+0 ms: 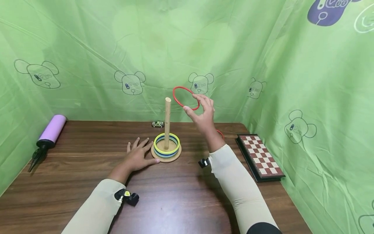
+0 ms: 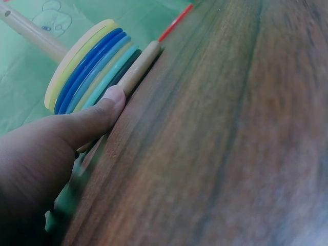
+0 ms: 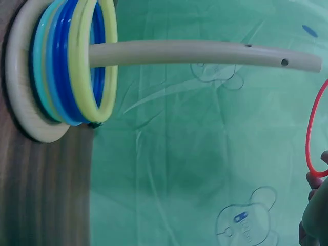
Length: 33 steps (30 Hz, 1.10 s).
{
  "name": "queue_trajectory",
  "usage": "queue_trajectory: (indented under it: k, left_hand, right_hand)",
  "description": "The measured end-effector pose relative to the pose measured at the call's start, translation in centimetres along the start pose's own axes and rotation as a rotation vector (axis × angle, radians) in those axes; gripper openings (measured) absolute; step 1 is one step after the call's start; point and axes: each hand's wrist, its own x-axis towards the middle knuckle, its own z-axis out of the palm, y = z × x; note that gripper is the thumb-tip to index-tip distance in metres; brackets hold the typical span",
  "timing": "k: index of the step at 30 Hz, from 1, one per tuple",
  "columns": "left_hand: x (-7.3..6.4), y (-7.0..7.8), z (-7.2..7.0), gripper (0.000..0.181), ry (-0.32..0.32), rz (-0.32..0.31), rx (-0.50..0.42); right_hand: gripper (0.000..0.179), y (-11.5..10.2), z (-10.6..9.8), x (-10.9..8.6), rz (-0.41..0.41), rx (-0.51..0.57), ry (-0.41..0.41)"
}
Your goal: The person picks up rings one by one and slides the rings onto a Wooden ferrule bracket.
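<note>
A wooden peg (image 1: 167, 120) stands upright on a round wooden base (image 1: 175, 158). Around its foot lies a stack of rings, the topmost a yellow ring (image 3: 79, 61), with blue rings (image 3: 62, 56) and a turquoise ring (image 2: 110, 77) below. My left hand (image 1: 137, 157) rests at the base's left side, fingers spread, its thumb (image 2: 114, 97) touching the base's edge. Up and to the right of the peg's top, my right hand (image 1: 204, 113) pinches a red ring (image 1: 173, 93) between thumb and fingers. That ring is tilted and beside the peg, not around it.
Another red ring (image 1: 221, 133) lies partly hidden behind my right forearm. A small toy car (image 1: 157, 124) sits at the table's back edge. At the left is a purple hand pump (image 1: 54, 130); at the right, a checkered board (image 1: 260, 154). Green curtains (image 1: 163, 42) surround the table.
</note>
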Motion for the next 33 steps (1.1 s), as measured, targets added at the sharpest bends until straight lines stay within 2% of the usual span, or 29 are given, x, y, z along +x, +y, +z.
queue_trajectory:
  k: [7, 17, 26, 33]
  left_hand:
    - [0.0, -0.2, 0.2, 0.108, -0.009, -0.007, 0.006]
    - [-0.2, -0.2, 0.1, 0.106, 0.009, -0.002, 0.016]
    - [0.0, -0.3, 0.2, 0.107, 0.011, 0.003, 0.011]
    - [-0.1, -0.2, 0.1, 0.107, 0.013, 0.002, 0.006]
  right_hand:
    - [0.064, -1.7, 0.5, 0.1, -0.061, 0.014, -0.033]
    - [0.067, -1.9, 1.7, -1.4, -0.120, -0.034, -0.130]
    - [0.070, -0.5, 2.1, -3.8, -0.091, -0.072, -0.213]
    - [0.075, 0.7, 2.3, -5.6, -0.015, -0.097, -0.300]
